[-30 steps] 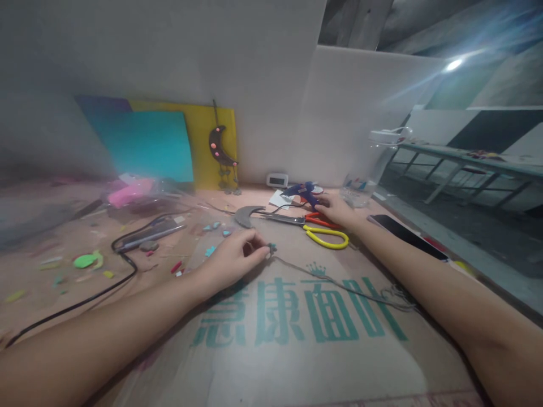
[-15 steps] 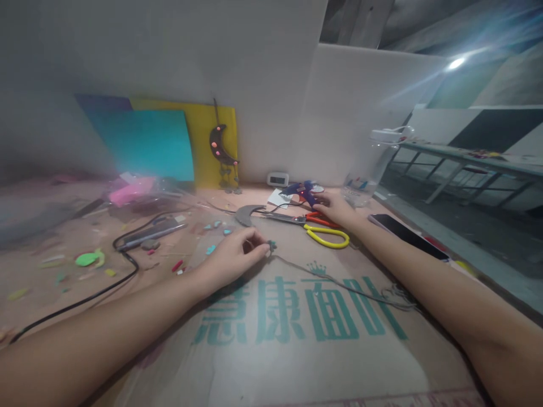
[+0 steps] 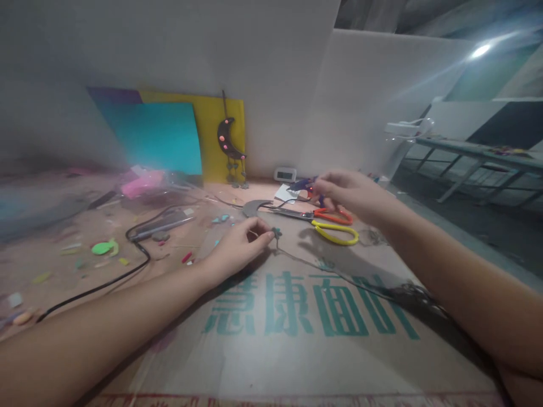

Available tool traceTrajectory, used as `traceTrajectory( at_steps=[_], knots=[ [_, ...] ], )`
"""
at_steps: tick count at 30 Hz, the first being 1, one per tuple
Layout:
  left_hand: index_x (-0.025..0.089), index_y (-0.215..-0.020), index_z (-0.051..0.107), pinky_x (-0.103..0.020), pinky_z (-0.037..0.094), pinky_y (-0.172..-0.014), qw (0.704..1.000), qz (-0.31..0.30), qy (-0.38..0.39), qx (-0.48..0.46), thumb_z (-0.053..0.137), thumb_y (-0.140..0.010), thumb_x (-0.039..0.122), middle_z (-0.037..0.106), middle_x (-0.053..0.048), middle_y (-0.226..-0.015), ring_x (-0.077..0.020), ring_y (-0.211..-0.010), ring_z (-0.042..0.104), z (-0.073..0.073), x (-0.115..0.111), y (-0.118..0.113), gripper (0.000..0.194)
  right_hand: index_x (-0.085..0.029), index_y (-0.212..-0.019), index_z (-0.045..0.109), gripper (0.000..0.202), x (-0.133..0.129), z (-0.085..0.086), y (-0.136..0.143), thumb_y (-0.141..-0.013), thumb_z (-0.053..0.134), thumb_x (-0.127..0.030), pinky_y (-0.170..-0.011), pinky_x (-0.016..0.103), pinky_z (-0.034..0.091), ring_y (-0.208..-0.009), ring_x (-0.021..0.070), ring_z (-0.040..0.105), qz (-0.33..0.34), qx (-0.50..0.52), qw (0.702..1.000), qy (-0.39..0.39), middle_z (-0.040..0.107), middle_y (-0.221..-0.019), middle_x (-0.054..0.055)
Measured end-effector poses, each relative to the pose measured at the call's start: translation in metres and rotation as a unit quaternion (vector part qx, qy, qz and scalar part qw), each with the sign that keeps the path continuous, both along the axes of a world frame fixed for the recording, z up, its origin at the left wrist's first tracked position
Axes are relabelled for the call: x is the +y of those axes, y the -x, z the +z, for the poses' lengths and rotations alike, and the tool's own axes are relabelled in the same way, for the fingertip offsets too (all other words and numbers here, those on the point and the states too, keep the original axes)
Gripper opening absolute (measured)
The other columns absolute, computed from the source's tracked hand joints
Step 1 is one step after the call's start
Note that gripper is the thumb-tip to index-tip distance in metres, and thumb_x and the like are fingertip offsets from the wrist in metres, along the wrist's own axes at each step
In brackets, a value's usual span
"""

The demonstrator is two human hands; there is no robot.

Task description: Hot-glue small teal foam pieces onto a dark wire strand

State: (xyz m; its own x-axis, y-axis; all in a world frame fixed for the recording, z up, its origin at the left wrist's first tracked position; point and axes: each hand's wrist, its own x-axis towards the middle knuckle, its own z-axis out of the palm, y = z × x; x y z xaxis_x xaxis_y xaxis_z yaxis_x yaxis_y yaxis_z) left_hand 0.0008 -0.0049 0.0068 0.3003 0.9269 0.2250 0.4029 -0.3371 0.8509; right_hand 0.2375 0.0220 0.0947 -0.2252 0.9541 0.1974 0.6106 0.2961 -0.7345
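My left hand (image 3: 244,243) is closed in a pinch on a small grey-green flower-shaped piece (image 3: 277,232). From that piece a thin grey cord (image 3: 314,265) runs right across the printed board to a loose tangle near my right forearm. My right hand (image 3: 356,195) is raised over the back of the table, its fingers loosely bent and apart, with a shadow below. Just behind its fingertips lies a dark blue glue gun (image 3: 303,185), partly covered by the hand. Scissors (image 3: 335,233) with one yellow and one orange handle lie below, beside a grey crescent piece (image 3: 253,207).
A dark moon ornament (image 3: 229,141) with pink dots hangs before yellow and turquoise sheets (image 3: 169,135). A small white digital clock (image 3: 285,174) stands against the partition. Colourful scraps, a green piece (image 3: 102,248) and a black cable (image 3: 97,288) lie at left.
My right hand has risen from the glue gun's handle towards me, while the gun stays in place. My left hand keeps its pinch on the flower-shaped piece. The view has shifted slightly.
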Motion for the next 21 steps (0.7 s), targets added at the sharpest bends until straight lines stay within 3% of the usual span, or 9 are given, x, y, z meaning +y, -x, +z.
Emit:
traceTrajectory(
  at_steps=[2,4,6,8,11,13,15,18,21],
  knots=[
    [0.016,-0.082,0.058,-0.026,0.043,-0.066,1.0,0.007,-0.015,-0.006,0.056,-0.085,0.035,0.064,-0.002,-0.08,-0.0144,-0.072,0.058,0.003,-0.001,0.0,0.019,-0.02,-0.109,0.052,0.029,-0.021,-0.012,0.027,-0.086,0.061,-0.035,-0.043,0.023,0.046,-0.049,0.0074,0.055,0.068,0.113,0.99,0.047,0.067,-0.104,0.008],
    [0.016,-0.082,0.058,-0.026,0.043,-0.067,0.999,0.017,-0.036,-0.016,0.056,-0.085,0.034,0.063,-0.001,-0.079,-0.0146,-0.073,0.058,0.003,-0.002,0.001,0.018,-0.024,-0.121,0.046,0.041,-0.034,-0.029,0.045,-0.084,0.063,-0.03,-0.044,0.024,0.051,-0.05,0.0066,0.059,0.107,0.148,0.976,0.118,0.058,-0.127,0.01],
    [0.017,-0.083,0.058,-0.026,0.043,-0.068,0.998,0.028,-0.054,-0.028,0.056,-0.085,0.034,0.062,-0.001,-0.08,-0.0148,-0.075,0.058,0.002,-0.002,0.002,0.017,-0.026,-0.128,0.038,0.05,-0.039,-0.047,0.053,-0.084,0.063,-0.029,-0.043,0.025,0.053,-0.05,0.0067,0.061,0.125,0.175,0.959,0.187,0.051,-0.136,0.012],
    [0.017,-0.083,0.058,-0.026,0.043,-0.069,0.997,0.031,-0.062,-0.031,0.055,-0.086,0.033,0.062,-0.001,-0.08,-0.0148,-0.075,0.058,0.001,-0.001,0.002,0.016,-0.028,-0.131,0.035,0.055,-0.038,-0.062,0.054,-0.084,0.063,-0.029,-0.042,0.026,0.054,-0.05,0.0074,0.062,0.133,0.19,0.945,0.232,0.052,-0.134,0.012],
    [0.016,-0.083,0.059,-0.026,0.043,-0.069,0.997,0.033,-0.064,-0.027,0.055,-0.086,0.032,0.062,-0.001,-0.079,-0.0148,-0.075,0.058,0.0,-0.001,0.002,0.016,-0.027,-0.129,0.036,0.051,-0.033,-0.077,0.052,-0.084,0.061,-0.031,-0.038,0.021,0.049,-0.047,0.0084,0.059,0.13,0.172,0.947,0.24,0.067,-0.1,0.004],
    [0.016,-0.084,0.059,-0.027,0.044,-0.069,0.997,0.039,-0.064,-0.024,0.055,-0.086,0.032,0.063,-0.001,-0.081,-0.0149,-0.075,0.058,0.0,-0.001,0.002,0.016,-0.024,-0.12,0.042,0.04,-0.03,-0.08,0.051,-0.085,0.059,-0.032,-0.035,0.018,0.043,-0.044,0.0089,0.054,0.116,0.15,0.96,0.206,0.064,-0.073,-0.002],
    [0.016,-0.084,0.059,-0.027,0.044,-0.07,0.997,0.044,-0.064,-0.013,0.055,-0.085,0.031,0.064,-0.002,-0.082,-0.0152,-0.076,0.058,0.002,-0.002,0.002,0.015,-0.021,-0.106,0.05,0.023,-0.029,-0.08,0.049,-0.086,0.057,-0.033,-0.037,0.018,0.039,-0.045,0.0091,0.052,0.093,0.13,0.978,0.133,0.058,-0.062,-0.005],
    [0.016,-0.081,0.059,-0.027,0.044,-0.07,0.997,0.043,-0.058,0.019,0.055,-0.085,0.029,0.064,-0.002,-0.081,-0.0158,-0.077,0.058,0.007,-0.005,0.001,0.014,-0.019,-0.086,0.058,0.012,-0.028,-0.077,0.047,-0.086,0.057,-0.031,-0.048,0.021,0.041,-0.054,0.0104,0.053,0.061,0.068,0.995,-0.04,0.058,-0.065,-0.003],
    [0.016,-0.079,0.06,-0.026,0.044,-0.069,0.997,0.025,-0.051,0.048,0.056,-0.084,0.029,0.065,-0.001,-0.079,-0.0157,-0.075,0.058,0.009,-0.005,0.0,0.014,-0.019,-0.081,0.062,0.011,-0.03,-0.074,0.044,-0.087,0.058,-0.027,-0.057,0.024,0.041,-0.063,0.012,0.054,0.055,-0.004,0.982,-0.181,0.063,-0.072,0.0]
  ],
)
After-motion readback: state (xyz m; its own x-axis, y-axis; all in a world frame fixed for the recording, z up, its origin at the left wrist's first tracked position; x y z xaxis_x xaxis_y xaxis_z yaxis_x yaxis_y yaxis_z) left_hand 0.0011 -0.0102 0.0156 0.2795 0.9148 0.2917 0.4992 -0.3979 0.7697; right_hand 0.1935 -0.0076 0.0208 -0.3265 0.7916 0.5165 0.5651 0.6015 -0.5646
